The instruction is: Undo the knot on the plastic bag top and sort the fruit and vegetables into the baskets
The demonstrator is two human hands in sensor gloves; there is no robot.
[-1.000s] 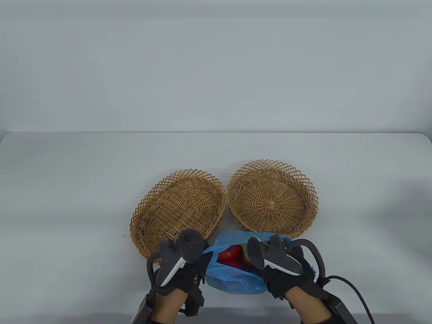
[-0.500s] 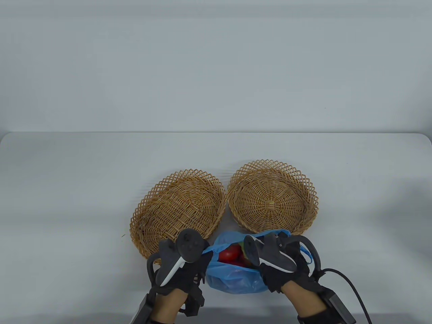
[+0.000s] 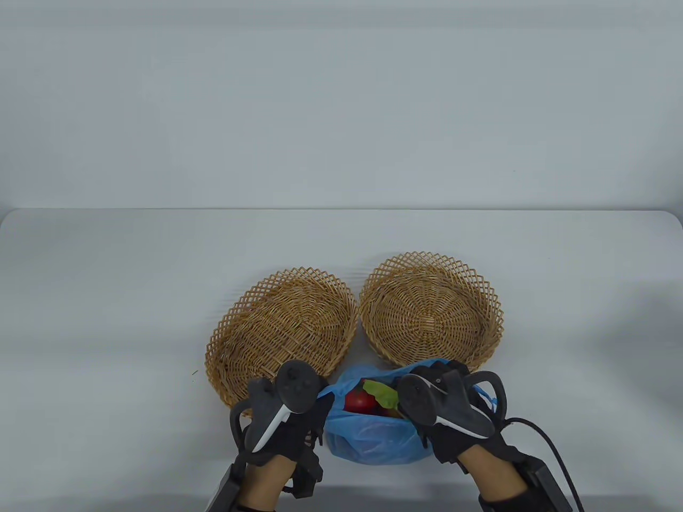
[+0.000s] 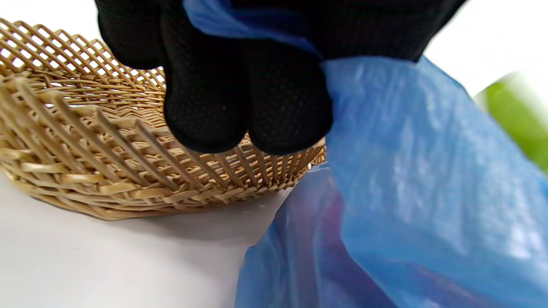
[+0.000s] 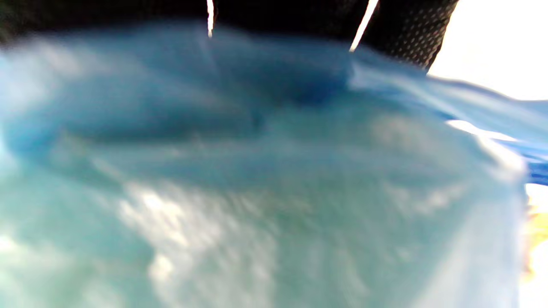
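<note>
Both hands hold the blue plastic bag (image 3: 373, 440) open.
Left hand (image 3: 291, 426) pinches its 9 o'clock rim, right hand (image 3: 453, 421) grips the 3 o'clock rim; bag sits at 6 o'clock below both wicker baskets (image 3: 235, 330).

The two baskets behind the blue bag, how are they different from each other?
The left basket is an oval, and the right basket is round. The left basket tips up, its far rim raised, but the right basket sits flat on the table. The left hand covers part of the left basket's near rim, while the right basket is nearly all visible. Both are tan wicker with lacy rims, and neither holds any food yet.
</note>
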